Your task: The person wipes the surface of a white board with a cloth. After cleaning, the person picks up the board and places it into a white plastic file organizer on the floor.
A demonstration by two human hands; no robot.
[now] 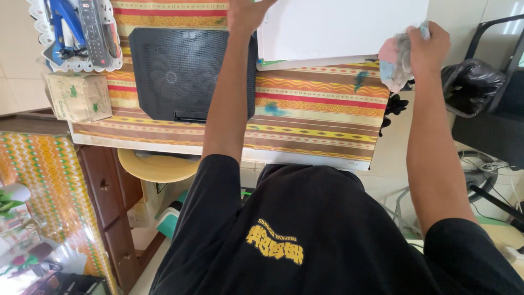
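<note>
Cloth (394, 59) – bunched, pale pink/grey – sits clenched in the right hand (430, 48) at the table's (322, 117) right edge, below a white laptop (338, 27). Left hand (245, 12) grips the laptop's left edge. Blue smudges on the striped cover (305, 104) aren't wiped yet – early going, prob.

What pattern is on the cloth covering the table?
The tablecloth has horizontal stripes in red, orange, yellow and brown with zigzag and diamond bands, seen in the head view.

Striped cloth covers the desk (322, 117); pale tiled wall (13, 49) behind; brown wooden cabinet (109, 207) beside it.
</note>
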